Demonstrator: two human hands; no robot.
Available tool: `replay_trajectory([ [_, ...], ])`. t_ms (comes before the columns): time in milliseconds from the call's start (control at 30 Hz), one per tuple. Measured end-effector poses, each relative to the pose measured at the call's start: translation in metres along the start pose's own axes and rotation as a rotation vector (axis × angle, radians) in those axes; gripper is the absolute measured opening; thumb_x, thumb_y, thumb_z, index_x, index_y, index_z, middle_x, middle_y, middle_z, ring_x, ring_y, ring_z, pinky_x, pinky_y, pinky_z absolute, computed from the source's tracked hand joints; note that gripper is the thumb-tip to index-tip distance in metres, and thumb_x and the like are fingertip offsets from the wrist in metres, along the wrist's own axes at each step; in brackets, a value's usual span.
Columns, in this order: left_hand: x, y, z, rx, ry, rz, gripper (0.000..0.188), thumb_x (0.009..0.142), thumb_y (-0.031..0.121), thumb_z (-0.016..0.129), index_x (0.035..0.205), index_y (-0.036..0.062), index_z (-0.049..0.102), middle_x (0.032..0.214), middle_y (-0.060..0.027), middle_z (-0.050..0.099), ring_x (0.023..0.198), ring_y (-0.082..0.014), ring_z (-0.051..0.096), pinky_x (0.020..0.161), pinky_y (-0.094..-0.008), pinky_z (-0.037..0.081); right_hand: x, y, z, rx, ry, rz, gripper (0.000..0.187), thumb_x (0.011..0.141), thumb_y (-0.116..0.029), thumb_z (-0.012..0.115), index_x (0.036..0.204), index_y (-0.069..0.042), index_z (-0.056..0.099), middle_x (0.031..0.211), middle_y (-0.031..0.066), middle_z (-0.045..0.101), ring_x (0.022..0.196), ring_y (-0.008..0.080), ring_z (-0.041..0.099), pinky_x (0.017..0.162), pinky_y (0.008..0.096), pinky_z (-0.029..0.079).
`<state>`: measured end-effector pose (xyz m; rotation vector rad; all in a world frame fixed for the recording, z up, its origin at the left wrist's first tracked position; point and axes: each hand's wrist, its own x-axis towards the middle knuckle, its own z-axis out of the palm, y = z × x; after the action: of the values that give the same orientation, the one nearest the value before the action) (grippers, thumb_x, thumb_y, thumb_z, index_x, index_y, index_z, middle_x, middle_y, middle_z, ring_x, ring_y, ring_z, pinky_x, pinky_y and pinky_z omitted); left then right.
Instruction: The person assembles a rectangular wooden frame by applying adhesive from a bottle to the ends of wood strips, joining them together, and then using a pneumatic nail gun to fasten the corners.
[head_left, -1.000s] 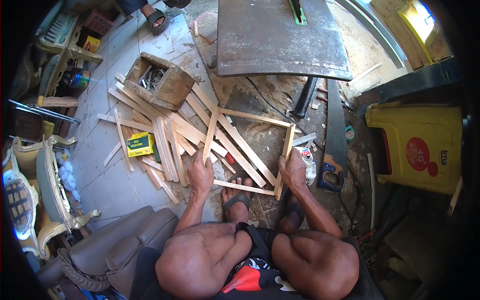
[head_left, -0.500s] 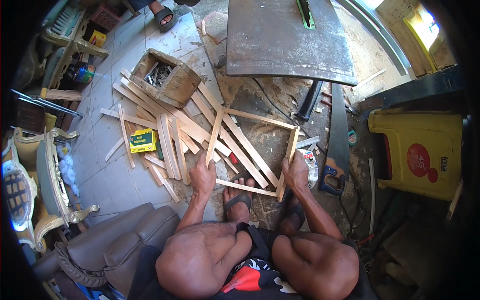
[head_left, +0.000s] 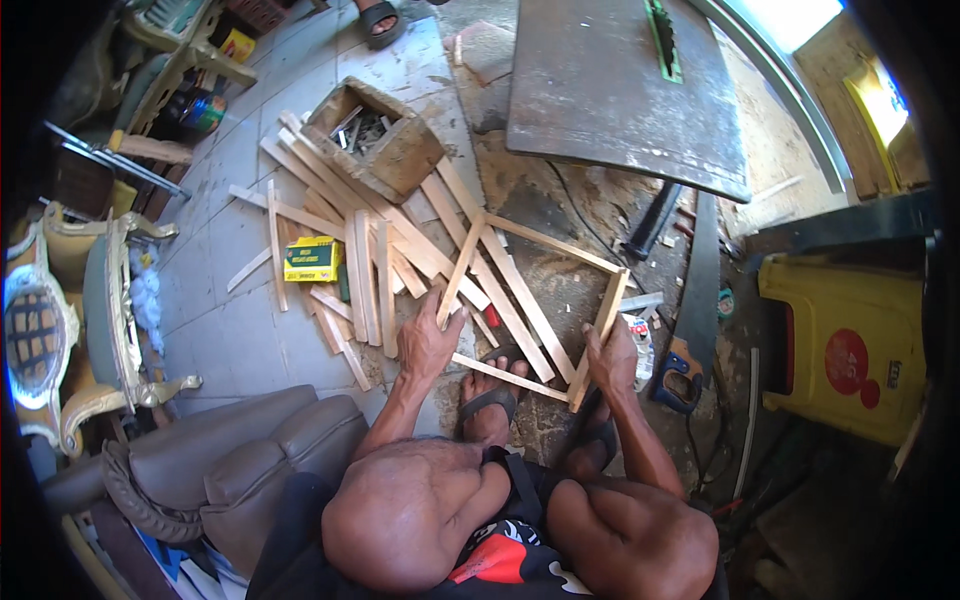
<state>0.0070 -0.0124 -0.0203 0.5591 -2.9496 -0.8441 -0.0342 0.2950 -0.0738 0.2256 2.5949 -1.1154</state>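
A four-sided frame of thin pale wood strips (head_left: 555, 245) is held low in front of me, tilted, over the floor and my sandalled feet. My left hand (head_left: 427, 338) is closed on the near end of its left side piece. On the right side piece, my right hand (head_left: 612, 357) grips near the lower corner, thumb on the inner side. Beyond the frame and partly under it lies a pile of loose wood strips (head_left: 358, 275). A rough wooden box (head_left: 400, 165) with small metal pieces inside rests on the pile's far end.
A yellow-green carton (head_left: 312, 262) lies by the strips. Right of the frame are a handsaw (head_left: 690, 330) and a yellow plastic stool (head_left: 815, 300). A dark worktop (head_left: 610, 110) with a green-edged slot stands ahead. Grey cushioned seating (head_left: 260, 470) is at left; another person's sandalled foot (head_left: 380, 25) shows far off.
The view has swung, so most of the scene sits farther right. Both hands still hold the frame, with the left thumb and right fingers slightly shifted on the wood.
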Motion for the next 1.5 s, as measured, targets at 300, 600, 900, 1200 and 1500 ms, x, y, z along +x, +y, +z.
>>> replay_trajectory([
  [300, 0.053, -0.102, -0.022, 0.200, 0.147, -0.262, 0.048, 0.088, 0.021, 0.077, 0.126, -0.0048, 0.064, 0.111, -0.0234, 0.072, 0.102, -0.0406, 0.067, 0.092, -0.0473, 0.053, -0.009, -0.022, -0.026, -0.085, 0.163, -0.085, 0.070, 0.096, -0.040, 0.071, 0.144, 0.006, 0.050, 0.111, 0.0243, 0.065, 0.099, 0.0359, 0.067, 0.088, 0.0449, 0.054],
  [600, 0.053, 0.082, -0.072, -0.844, 0.046, -0.151, 0.043, 0.091, 0.026, 0.081, 0.115, -0.0040, 0.062, 0.102, -0.0127, 0.070, 0.087, -0.0173, 0.067, 0.076, -0.0313, 0.059, 0.002, -0.128, -0.067, 0.320, -0.131, -0.583, 0.054, 0.096, -0.022, 0.072, 0.144, -0.005, 0.054, 0.107, 0.0184, 0.067, 0.095, 0.0328, 0.068, 0.080, 0.0412, 0.057],
  [900, 0.115, 0.034, 0.022, -0.160, 0.131, 0.163, 0.065, 0.091, 0.036, 0.077, 0.135, -0.0074, 0.057, 0.126, -0.0262, 0.066, 0.113, -0.0400, 0.067, 0.102, -0.0466, 0.051, 0.097, -0.114, -0.051, -0.067, -0.168, -0.635, 0.039, 0.092, -0.003, 0.059, 0.130, -0.004, 0.066, 0.104, 0.0249, 0.071, 0.089, 0.0417, 0.072, 0.077, 0.0483, 0.058],
  [1200, 0.127, 0.028, 0.040, -0.131, -0.192, -0.015, 0.071, 0.087, 0.033, 0.072, 0.146, -0.0020, 0.053, 0.120, -0.0312, 0.069, 0.113, -0.0443, 0.069, 0.100, -0.0466, 0.054, 0.133, -0.087, -0.037, -0.338, -0.268, -0.582, 0.038, 0.090, -0.013, 0.063, 0.127, -0.007, 0.067, 0.093, 0.0264, 0.072, 0.087, 0.0464, 0.072, 0.077, 0.0542, 0.056],
  [1500, 0.130, 0.026, 0.044, -0.074, -0.194, -0.107, 0.051, 0.095, 0.027, 0.060, 0.142, 0.0078, 0.060, 0.115, -0.0274, 0.072, 0.107, -0.0461, 0.069, 0.096, -0.0487, 0.055, 0.144, -0.083, -0.020, -0.324, -0.351, -0.495, 0.040, 0.090, -0.019, 0.068, 0.129, -0.009, 0.068, 0.095, 0.0292, 0.072, 0.092, 0.0470, 0.072, 0.080, 0.0542, 0.057],
])
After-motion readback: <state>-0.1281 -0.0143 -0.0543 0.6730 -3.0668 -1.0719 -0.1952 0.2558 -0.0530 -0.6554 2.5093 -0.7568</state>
